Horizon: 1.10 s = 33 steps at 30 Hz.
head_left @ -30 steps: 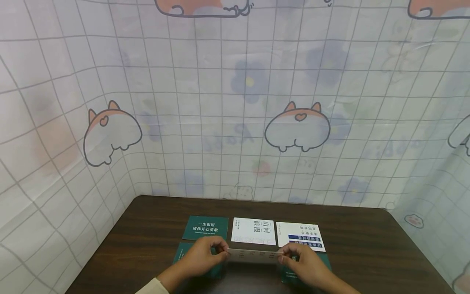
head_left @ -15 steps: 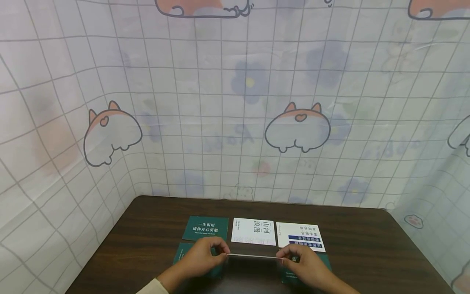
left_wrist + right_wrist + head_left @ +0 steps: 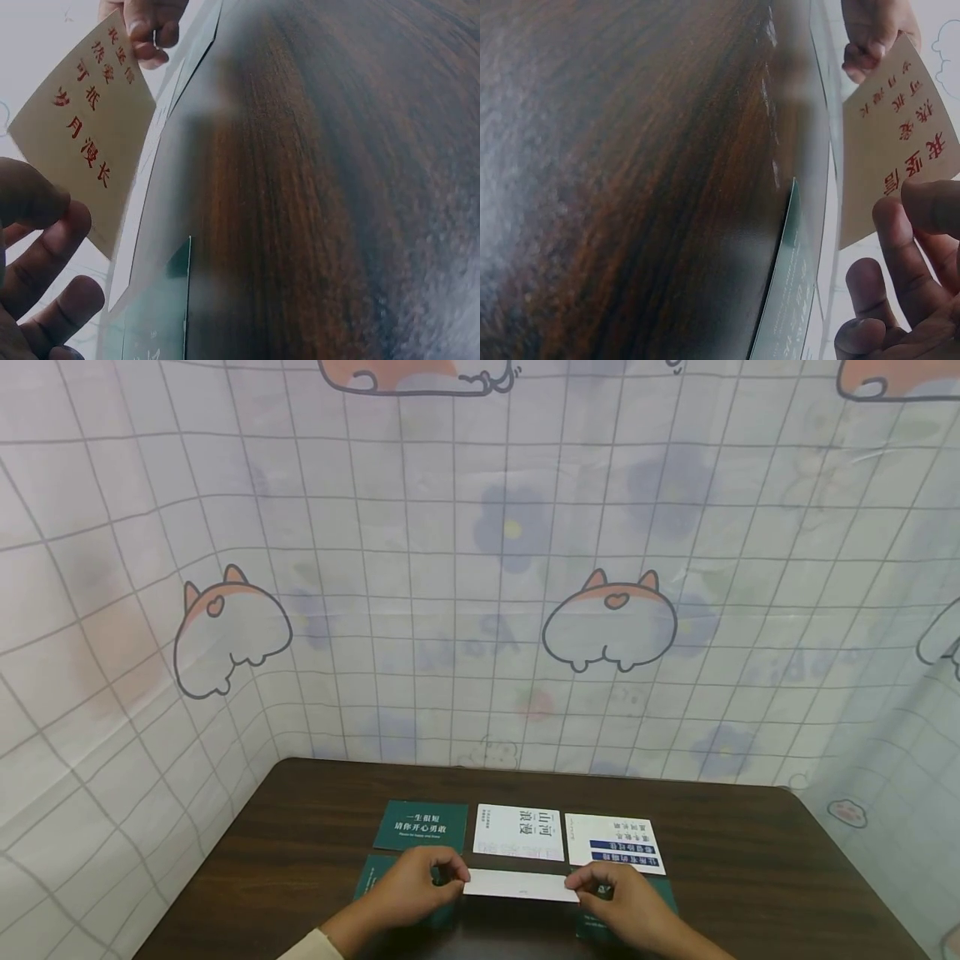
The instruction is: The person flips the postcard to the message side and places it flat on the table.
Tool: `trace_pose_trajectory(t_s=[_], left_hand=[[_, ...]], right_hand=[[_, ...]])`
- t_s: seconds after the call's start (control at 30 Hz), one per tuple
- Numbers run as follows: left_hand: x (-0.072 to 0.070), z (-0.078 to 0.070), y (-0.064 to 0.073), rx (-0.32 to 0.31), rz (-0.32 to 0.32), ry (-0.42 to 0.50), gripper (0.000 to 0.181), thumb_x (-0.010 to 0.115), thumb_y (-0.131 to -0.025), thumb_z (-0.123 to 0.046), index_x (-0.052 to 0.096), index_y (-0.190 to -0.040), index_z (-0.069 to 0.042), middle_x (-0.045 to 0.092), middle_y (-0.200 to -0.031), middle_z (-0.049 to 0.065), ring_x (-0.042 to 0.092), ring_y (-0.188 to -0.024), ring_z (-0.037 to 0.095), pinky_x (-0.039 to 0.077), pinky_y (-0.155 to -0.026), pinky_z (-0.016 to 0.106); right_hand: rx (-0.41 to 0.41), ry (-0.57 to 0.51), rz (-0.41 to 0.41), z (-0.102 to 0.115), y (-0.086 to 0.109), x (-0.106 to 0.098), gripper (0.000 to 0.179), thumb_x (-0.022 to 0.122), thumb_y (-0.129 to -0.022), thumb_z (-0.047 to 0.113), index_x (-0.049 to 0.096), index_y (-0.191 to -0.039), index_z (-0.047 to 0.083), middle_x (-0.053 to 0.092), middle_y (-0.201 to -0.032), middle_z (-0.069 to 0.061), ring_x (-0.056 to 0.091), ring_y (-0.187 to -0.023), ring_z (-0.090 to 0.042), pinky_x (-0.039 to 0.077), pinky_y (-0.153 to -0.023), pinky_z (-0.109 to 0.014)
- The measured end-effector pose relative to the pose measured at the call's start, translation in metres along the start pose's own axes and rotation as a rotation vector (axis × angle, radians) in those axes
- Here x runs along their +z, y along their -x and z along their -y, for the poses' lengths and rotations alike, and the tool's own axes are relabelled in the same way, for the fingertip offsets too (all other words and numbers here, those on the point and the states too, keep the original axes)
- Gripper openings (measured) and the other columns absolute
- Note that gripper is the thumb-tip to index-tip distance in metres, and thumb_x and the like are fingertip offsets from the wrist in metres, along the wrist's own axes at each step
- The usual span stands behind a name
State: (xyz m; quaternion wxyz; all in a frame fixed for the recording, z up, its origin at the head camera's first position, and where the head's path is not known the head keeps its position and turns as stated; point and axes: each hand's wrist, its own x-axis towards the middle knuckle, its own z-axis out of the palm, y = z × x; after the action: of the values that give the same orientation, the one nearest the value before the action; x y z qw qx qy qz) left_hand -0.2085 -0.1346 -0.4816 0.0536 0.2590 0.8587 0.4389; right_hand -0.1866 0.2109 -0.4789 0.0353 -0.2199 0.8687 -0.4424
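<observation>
A postcard is held by both hands above the table. Its upper face is white with a tiny mark in the head view. In the left wrist view the postcard's other face is cream with red Chinese characters. My left hand pinches its left edge between thumb and fingertips. On the opposite edge, my right hand pinches it the same way. Below the left hand lies a green card, partly hidden. Another green card lies under the right hand, mostly covered.
Behind the hands, a green card with white lettering lies at left. Beside it are a white card with grey characters and a white card with blue bands. The dark wooden table backs onto a checked cloth.
The postcard has been tilted in the fingers: a printed face showed first, then its thin edge, now the white face. Both hands stay in nearly the same place.
</observation>
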Motion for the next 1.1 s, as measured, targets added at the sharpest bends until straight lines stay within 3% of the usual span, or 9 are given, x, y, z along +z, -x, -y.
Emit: trace_pose_trajectory(t_s=[0.33, 0.53, 0.87, 1.1], left_hand=[[-0.0008, 0.0034, 0.0003, 0.008, 0.01, 0.008, 0.015, 0.061, -0.102, -0.02, 0.072, -0.095, -0.026, 0.067, -0.096, -0.016, 0.061, -0.092, 0.009, 0.05, -0.083, 0.037], [-0.0007, 0.0027, 0.0021, 0.005, 0.015, 0.007, 0.012, 0.065, -0.101, -0.034, 0.072, -0.095, -0.026, 0.066, -0.092, -0.015, 0.06, -0.089, 0.008, 0.048, -0.079, 0.034], [0.002, 0.0051, 0.0014, -0.012, 0.025, -0.004, 0.01, 0.07, -0.098, -0.035, 0.072, -0.092, -0.027, 0.065, -0.09, -0.015, 0.059, -0.089, 0.008, 0.047, -0.079, 0.036], [0.0041, 0.0086, -0.0004, -0.013, 0.023, -0.042, 0.002, 0.073, -0.095, -0.028, 0.075, -0.095, -0.028, 0.064, -0.09, -0.017, 0.056, -0.09, 0.008, 0.047, -0.078, 0.035]], right_hand=[[0.011, 0.051, -0.006, -0.002, 0.0007, 0.0018, 0.009, 0.074, -0.095, 0.016, 0.076, -0.102, 0.021, 0.071, -0.101, 0.009, 0.059, -0.085, -0.005, 0.049, -0.071, -0.028], [0.008, 0.078, -0.014, -0.0004, 0.0019, 0.0022, 0.008, 0.072, -0.096, 0.019, 0.076, -0.102, 0.023, 0.072, -0.103, 0.012, 0.062, -0.096, -0.006, 0.051, -0.08, -0.031], [0.057, 0.092, -0.001, 0.0011, 0.0031, 0.0028, 0.008, 0.071, -0.097, 0.025, 0.077, -0.102, 0.024, 0.072, -0.105, 0.011, 0.063, -0.102, -0.012, 0.051, -0.085, -0.036], [0.061, 0.149, 0.019, 0.0005, 0.0002, 0.0048, 0.006, 0.073, -0.095, 0.034, 0.076, -0.099, 0.03, 0.071, -0.103, 0.015, 0.06, -0.094, -0.007, 0.051, -0.082, -0.036]])
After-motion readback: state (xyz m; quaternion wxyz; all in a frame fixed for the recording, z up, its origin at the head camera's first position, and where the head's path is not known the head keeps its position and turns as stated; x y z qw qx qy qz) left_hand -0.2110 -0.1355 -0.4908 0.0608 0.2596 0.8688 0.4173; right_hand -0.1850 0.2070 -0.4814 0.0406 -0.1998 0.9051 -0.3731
